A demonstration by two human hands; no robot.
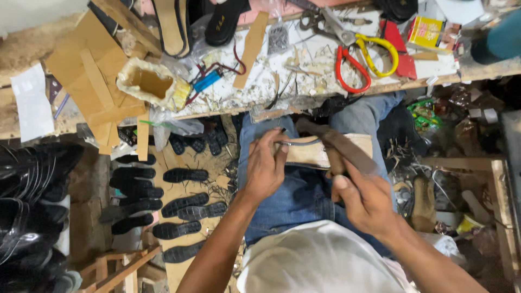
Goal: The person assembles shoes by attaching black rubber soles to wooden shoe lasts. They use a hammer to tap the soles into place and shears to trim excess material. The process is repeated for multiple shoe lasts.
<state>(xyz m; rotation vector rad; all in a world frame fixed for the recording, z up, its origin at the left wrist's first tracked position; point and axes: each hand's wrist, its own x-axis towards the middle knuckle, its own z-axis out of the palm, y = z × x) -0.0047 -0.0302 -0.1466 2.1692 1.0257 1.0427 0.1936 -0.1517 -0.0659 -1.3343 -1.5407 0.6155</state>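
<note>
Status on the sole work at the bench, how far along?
Done: rows of black soles lie on the floor. In hand: left hand steadies a tan sole on the lap; right hand works a dark tool over it. Left: how much remains on this sole can't be judged.

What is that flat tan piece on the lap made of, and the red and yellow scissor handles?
The flat tan piece looks like matte leather or board, pale and dull. The scissor handles look plastic-coated: bright, smooth, slightly shiny. The blades look like grey metal.
</note>
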